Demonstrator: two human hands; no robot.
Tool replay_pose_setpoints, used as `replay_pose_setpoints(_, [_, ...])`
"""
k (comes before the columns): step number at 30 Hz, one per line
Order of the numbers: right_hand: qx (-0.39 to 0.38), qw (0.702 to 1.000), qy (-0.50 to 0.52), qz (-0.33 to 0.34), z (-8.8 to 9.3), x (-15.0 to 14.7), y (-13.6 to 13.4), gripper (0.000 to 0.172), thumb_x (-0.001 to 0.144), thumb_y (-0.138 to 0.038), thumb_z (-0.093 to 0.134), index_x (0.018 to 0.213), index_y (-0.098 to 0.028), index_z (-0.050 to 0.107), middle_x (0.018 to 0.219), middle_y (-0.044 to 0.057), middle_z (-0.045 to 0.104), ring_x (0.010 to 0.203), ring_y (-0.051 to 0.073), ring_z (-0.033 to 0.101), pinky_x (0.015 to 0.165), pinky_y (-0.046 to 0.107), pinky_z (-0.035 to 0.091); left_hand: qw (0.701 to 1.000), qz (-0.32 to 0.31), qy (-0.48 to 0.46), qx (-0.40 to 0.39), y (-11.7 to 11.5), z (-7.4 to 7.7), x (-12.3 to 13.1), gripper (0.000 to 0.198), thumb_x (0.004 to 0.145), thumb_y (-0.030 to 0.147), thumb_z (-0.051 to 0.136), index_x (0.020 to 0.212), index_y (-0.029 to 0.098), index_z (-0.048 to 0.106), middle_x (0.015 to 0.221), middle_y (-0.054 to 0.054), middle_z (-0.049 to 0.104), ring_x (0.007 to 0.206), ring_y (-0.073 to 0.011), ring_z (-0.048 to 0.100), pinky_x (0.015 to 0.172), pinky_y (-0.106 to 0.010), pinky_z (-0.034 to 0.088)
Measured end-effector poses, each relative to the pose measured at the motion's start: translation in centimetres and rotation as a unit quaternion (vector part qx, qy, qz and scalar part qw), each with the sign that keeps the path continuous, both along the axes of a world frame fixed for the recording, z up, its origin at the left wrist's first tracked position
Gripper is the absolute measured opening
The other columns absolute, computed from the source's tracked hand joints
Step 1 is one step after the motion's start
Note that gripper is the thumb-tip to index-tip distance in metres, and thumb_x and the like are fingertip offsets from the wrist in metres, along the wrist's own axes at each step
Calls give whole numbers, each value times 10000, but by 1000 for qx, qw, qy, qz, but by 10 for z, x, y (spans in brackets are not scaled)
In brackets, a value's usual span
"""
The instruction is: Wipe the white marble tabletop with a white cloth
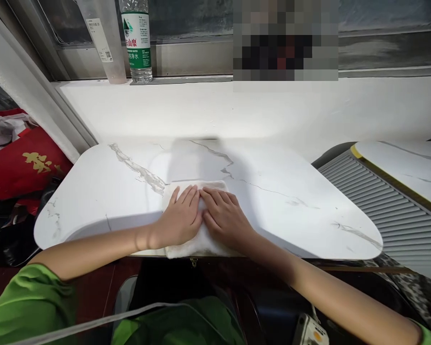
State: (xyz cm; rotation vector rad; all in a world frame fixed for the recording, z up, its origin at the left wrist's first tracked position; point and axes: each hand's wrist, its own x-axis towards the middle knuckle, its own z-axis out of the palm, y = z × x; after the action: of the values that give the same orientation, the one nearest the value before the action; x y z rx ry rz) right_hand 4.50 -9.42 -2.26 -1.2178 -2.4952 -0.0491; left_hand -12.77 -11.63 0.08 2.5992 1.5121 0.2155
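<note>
White marble-patterned tabletop [273, 211], rounded at the corners, grey veining; it stands against a white wall below a window ledge.

Item: folded white cloth [196, 244]. It lies flat at the near edge of the tabletop, directly under both palms, its near end overhanging the edge slightly. Its far edge shows just beyond the fingertips; its left and right edges show just outside the hands.

Left hand [179, 218]: palm down on the left half of the cloth, fingers [187, 196] straight and close together, gripping nothing, only pressing flat.

Right hand [224, 220]: palm down on the right half, fingers [215, 197] extended and slightly spread, likewise pressing rather than pinching. The two index fingers touch or nearly touch over the middle of the cloth.

Handling, as judged: soft, light, limp, likely towel or thick fabric; no fragility. It should slide easily on the smooth stone unless held down, and will sag when lifted. Best taken by pinching a corner or an edge, either at the far edge ahead of the fingertips or at the overhanging near end below the wrists.

Also present: clear water bottle [138, 40] with green label and a tall translucent cup [106, 40], both on the ledge, well beyond the fingertips to the left; red bag [25, 165] with gold print, far left; a second marble top [405, 165] and grey ribbed panel [380, 201], far right.
</note>
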Motion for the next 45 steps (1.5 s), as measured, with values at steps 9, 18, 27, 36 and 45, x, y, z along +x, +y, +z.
replay_pose_setpoints(9, [-36, 998, -22, -47, 0, -55, 138, 539, 938, -144, 293, 1414, -4, 504, 1504, 186, 503, 1401, 269, 442, 1158, 416, 310, 995, 92, 10, 35, 139, -9, -24, 526, 1006, 202, 292, 1503, 65, 395, 1601, -156, 369, 1504, -243, 311, 1251, -445, 193])
replay_pose_setpoints(18, [-20, 996, 24, -81, -10, -75, 216, 545, 924, -143, 305, 1411, -9, 509, 1485, 206, 517, 1395, 290, 456, 1150, 471, 319, 995, 97, 14, 33, 219, -6, -37, 533, 1002, 186, 302, 1519, 86, 380, 1607, -133, 367, 1502, -210, 312, 1247, -415, 190])
replay_pose_setpoints(27, [7, 999, 17, -35, -14, -67, 145, 530, 937, -186, 330, 1406, -29, 522, 1467, 209, 536, 1371, 313, 473, 1132, 495, 328, 995, 97, 17, 35, 145, -10, -39, 534, 1023, 234, 276, 1522, 63, 362, 1615, -161, 337, 1513, -241, 288, 1251, -461, 161])
replay_pose_setpoints(36, [59, 998, -16, 13, -7, -73, 1, 544, 947, -224, 330, 1366, 49, 544, 1387, 275, 577, 1286, 375, 518, 1086, 516, 368, 997, 49, 20, 61, 1, -8, -58, 547, 1007, 252, 268, 1496, 37, 384, 1589, -183, 380, 1512, -266, 290, 1252, -491, 174])
replay_pose_setpoints(45, [41, 996, -18, 78, -2, -105, -9, 546, 921, -222, 375, 1352, 63, 551, 1376, 264, 581, 1246, 376, 512, 1098, 495, 347, 993, 115, 11, 38, -27, -5, -85, 568, 978, 237, 287, 1485, 8, 404, 1568, -195, 413, 1498, -272, 321, 1251, -485, 203])
